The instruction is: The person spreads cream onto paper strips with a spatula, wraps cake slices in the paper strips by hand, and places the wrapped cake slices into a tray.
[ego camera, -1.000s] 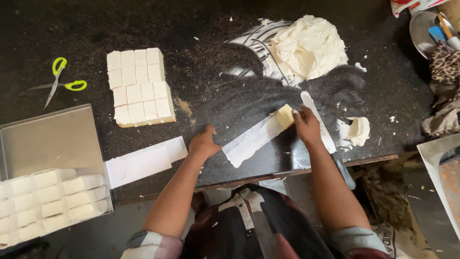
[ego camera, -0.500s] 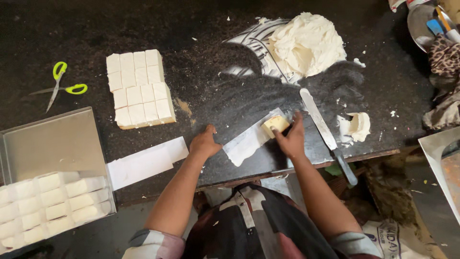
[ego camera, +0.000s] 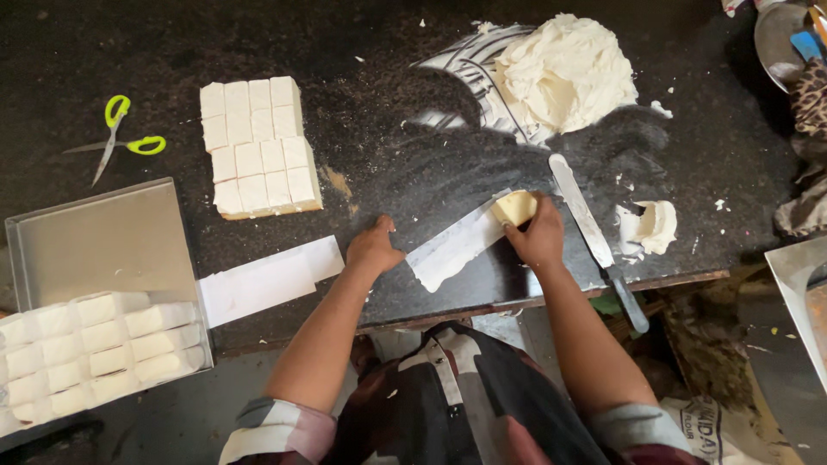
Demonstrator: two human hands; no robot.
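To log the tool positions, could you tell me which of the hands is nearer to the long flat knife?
The right hand: it lies just left of the knife, gripping a pale block. The left hand rests farther left, past the paper strip.

The right hand (ego camera: 536, 237) left the knife (ego camera: 586, 226) (lying alongside) and now grips the small block (ego camera: 513, 207).

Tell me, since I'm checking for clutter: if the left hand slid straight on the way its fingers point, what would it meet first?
Probably nothing close: the left hand points up over bare dark counter.
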